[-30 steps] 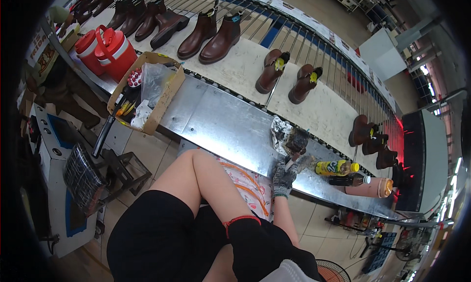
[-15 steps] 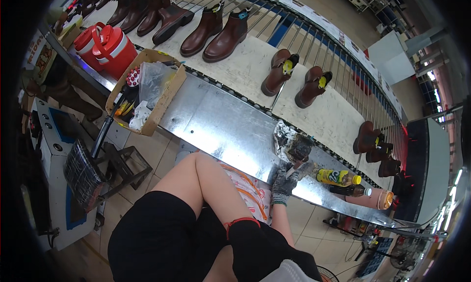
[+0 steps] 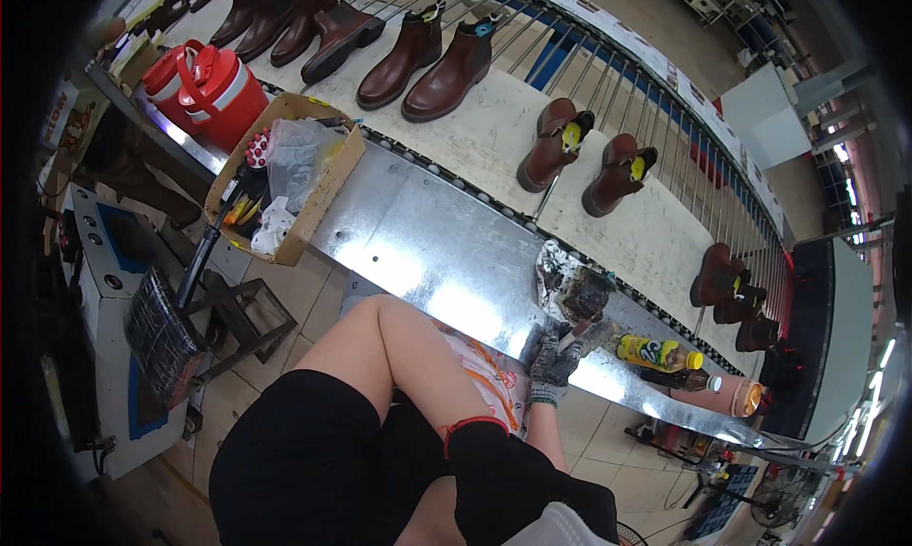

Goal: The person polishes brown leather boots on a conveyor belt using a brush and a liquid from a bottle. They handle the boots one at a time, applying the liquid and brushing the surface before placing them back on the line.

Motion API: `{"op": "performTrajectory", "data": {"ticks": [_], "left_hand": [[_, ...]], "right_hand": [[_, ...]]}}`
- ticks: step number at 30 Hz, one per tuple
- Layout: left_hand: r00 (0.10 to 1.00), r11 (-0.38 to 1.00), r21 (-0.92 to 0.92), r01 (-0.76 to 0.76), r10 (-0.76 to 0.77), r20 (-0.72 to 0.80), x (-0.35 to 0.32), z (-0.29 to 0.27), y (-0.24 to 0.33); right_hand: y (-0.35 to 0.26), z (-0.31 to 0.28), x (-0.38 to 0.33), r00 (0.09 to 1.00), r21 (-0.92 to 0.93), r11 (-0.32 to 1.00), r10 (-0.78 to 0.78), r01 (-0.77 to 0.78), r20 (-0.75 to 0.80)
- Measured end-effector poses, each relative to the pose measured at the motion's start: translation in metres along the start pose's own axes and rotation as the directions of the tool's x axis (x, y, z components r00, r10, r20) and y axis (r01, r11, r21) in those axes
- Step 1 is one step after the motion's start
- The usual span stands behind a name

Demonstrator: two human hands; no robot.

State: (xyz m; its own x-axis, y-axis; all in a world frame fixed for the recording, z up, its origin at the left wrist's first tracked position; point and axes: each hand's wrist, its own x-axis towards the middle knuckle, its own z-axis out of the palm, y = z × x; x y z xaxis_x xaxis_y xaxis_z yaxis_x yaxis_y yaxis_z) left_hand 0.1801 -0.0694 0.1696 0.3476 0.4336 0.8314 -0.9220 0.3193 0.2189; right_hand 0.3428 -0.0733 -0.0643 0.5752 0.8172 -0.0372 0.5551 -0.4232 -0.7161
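My right hand [image 3: 553,364], in a grey, blackened knit glove, is at the near edge of the metal table. Its fingers are closed around a short tool with a pale flat handle [image 3: 574,335], perhaps a brush; its far end is hard to make out. Just beyond the hand lies a dirty, black-smeared container [image 3: 574,294] with a crumpled white edge. My left hand is out of sight. Brown ankle boots [image 3: 448,71] stand on the white conveyor across the table, and two smaller-looking boots [image 3: 548,156] with yellow inside sit closer to my right hand.
A yellow-labelled bottle [image 3: 660,352], a dark bottle [image 3: 686,380] and a pink cylinder [image 3: 727,394] lie to the right. At left are a cardboard box [image 3: 318,190] of tools and a red jug [image 3: 223,99]. Metal rods [image 3: 608,80] line the conveyor's far side.
The boots have slid slightly right along the conveyor, and the view has shifted a little. My right hand keeps its grip near the smeared container.
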Motion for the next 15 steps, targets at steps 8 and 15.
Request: {"op": "performTrajectory", "data": {"ticks": [8,15], "left_hand": [[1.000,1.000,0.013,-0.028,0.028,0.000,0.003,-0.003,0.004],[1.000,0.995,0.093,-0.022,0.023,-0.004,0.005,-0.005,0.011]], "right_hand": [[-0.008,0.000,-0.003,0.994,-0.065,0.993,-0.100,0.097,-0.042],[-0.014,0.000,-0.007,0.999,0.180,0.983,-0.037,0.033,0.019]]}}
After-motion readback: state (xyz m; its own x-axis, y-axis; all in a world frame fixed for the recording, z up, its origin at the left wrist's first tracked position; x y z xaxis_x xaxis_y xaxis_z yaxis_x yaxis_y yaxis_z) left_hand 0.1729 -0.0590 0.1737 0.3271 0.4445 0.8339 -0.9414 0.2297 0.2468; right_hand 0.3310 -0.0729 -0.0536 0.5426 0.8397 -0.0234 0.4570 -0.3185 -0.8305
